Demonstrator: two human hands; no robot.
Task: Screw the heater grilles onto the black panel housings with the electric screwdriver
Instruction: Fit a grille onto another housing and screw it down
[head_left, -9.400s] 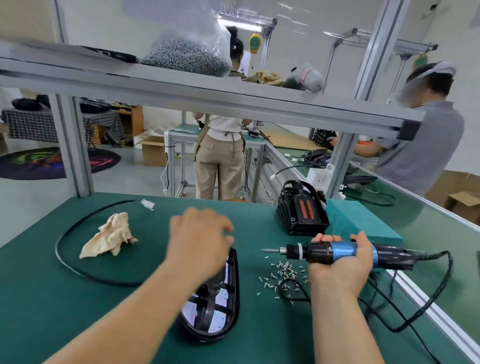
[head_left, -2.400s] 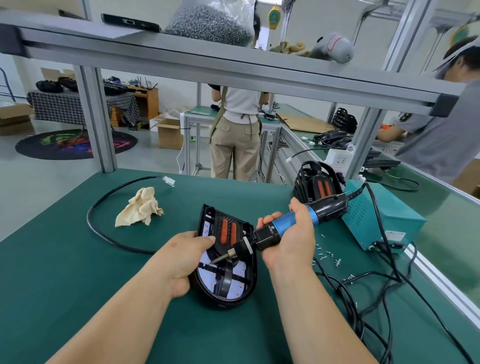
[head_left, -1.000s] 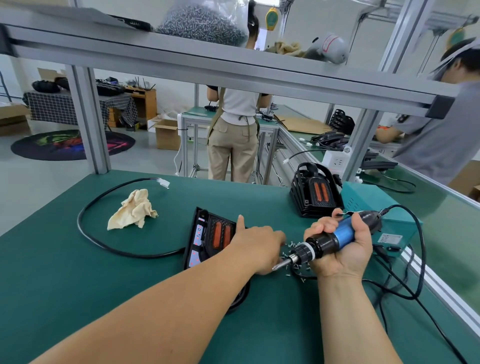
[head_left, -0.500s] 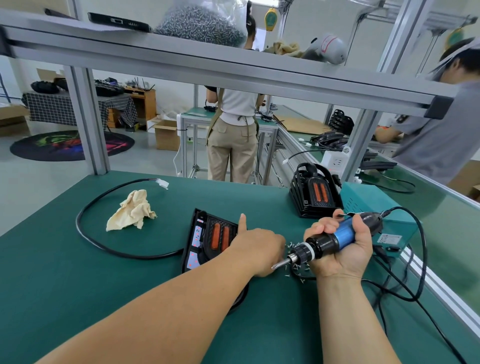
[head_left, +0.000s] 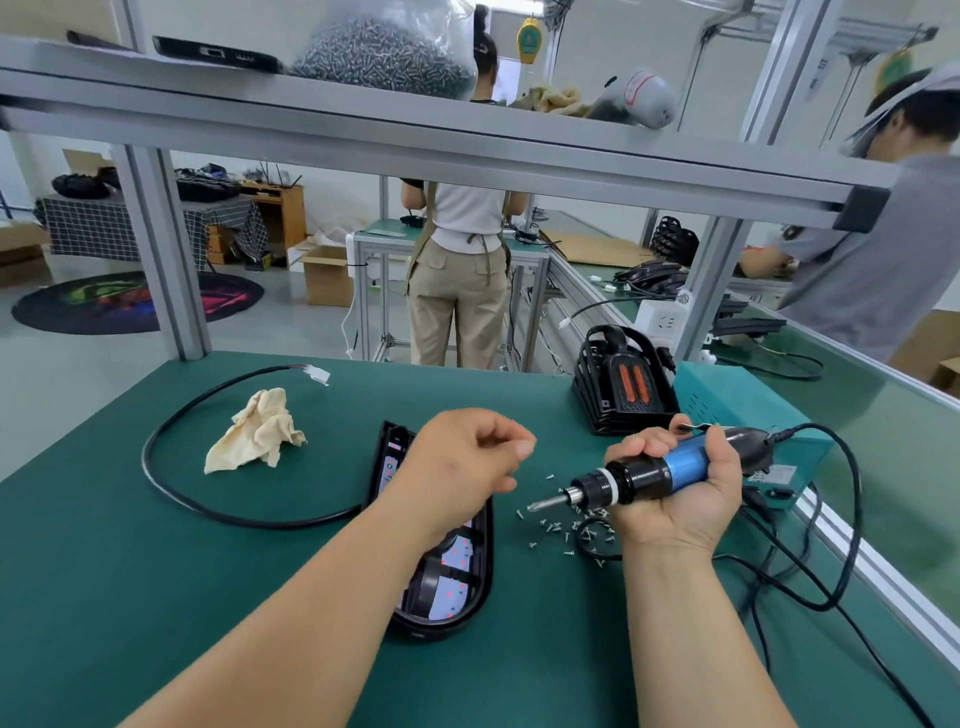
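A black panel housing (head_left: 483, 561) with its grille lies flat on the green bench (head_left: 156, 597), mostly covered by my left forearm. My left hand (head_left: 462, 457) hovers above the housing's upper half, fingers curled, thumb and forefinger pinched on a small screw that barely shows. To its right, my right hand (head_left: 685, 504) grips the blue and black electric screwdriver (head_left: 649, 473), held level with its bit pointing left over the loose screws (head_left: 566, 530) scattered on the mat.
A stack of black housings (head_left: 623, 384) stands at the back right beside a teal power box (head_left: 737, 410). The screwdriver's cords (head_left: 810, 587) loop at the right. A crumpled cloth (head_left: 254, 431) and a black cable (head_left: 208, 499) lie at the left. People work behind the bench frame.
My left hand has lifted off the screw pile and drawn back left over the housing, its raised thumb now closed against the forefinger. The screwdriver has hardly moved.
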